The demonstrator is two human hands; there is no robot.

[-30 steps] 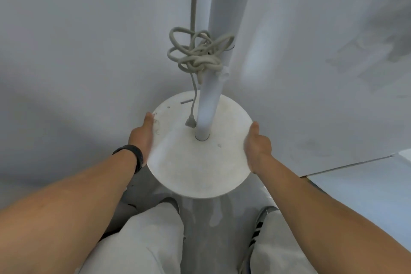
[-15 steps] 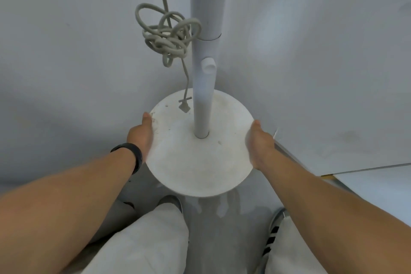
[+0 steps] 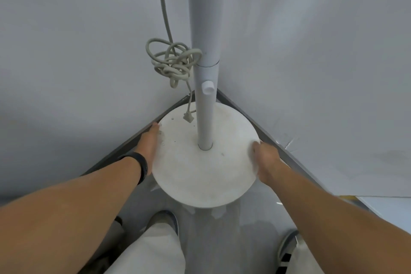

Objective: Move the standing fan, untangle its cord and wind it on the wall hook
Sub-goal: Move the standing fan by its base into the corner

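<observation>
The standing fan shows as a round white base [image 3: 200, 176] and a white pole [image 3: 205, 95] with a small knob. Both sit in a corner of the room. A beige cord [image 3: 172, 62] hangs left of the pole in a tangled knot. Its plug [image 3: 188, 117] dangles just above the base. My left hand [image 3: 150, 142] grips the base's left rim. My right hand [image 3: 265, 159] grips its right rim. The fan head is out of view above.
Two grey-white walls meet right behind the base, with a dark skirting strip [image 3: 124, 147] along the floor. My legs in light trousers and my shoes [image 3: 165, 220] stand close in front on a glossy grey floor. No wall hook is visible.
The fan base has moved with both hands into the room's corner; the skirting strip now shows on both sides. The cord knot and plug have swung slightly.
</observation>
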